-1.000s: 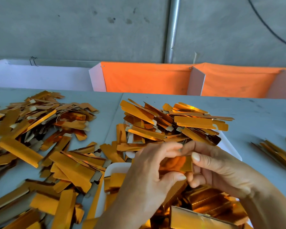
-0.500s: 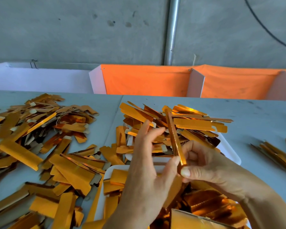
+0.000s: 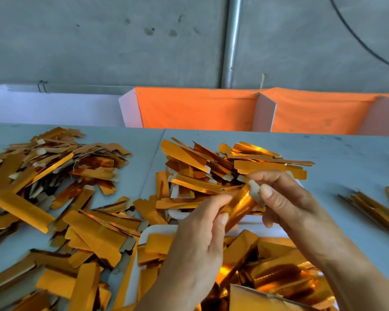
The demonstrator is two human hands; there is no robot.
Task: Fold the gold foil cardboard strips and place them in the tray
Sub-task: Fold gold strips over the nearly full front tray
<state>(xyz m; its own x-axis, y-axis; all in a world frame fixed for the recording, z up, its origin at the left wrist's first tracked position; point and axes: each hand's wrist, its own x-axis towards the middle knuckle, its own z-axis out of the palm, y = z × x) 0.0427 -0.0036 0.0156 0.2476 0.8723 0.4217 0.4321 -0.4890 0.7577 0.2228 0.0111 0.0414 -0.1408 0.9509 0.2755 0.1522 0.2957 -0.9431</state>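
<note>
Both hands hold one gold foil strip (image 3: pixel 239 206) above the near white tray (image 3: pixel 154 231). My left hand (image 3: pixel 200 243) pinches its lower end between thumb and fingers. My right hand (image 3: pixel 285 198) pinches the upper end, where the pale cardboard tab shows. The strip slants from lower left to upper right. The near tray holds several folded gold strips (image 3: pixel 279 272). A second white tray (image 3: pixel 177 213) just behind it is heaped with gold strips (image 3: pixel 234 167).
A large loose pile of gold strips (image 3: pixel 54 198) covers the grey table on the left. A smaller bundle of strips (image 3: pixel 375 207) lies at the right edge. Orange and white partitions (image 3: pixel 195 108) stand along the table's far side against a concrete wall.
The strip stood upright, pinched by my right hand, half a second ago. Now it lies slanted and both hands pinch its ends. The camera view has tilted down slightly.
</note>
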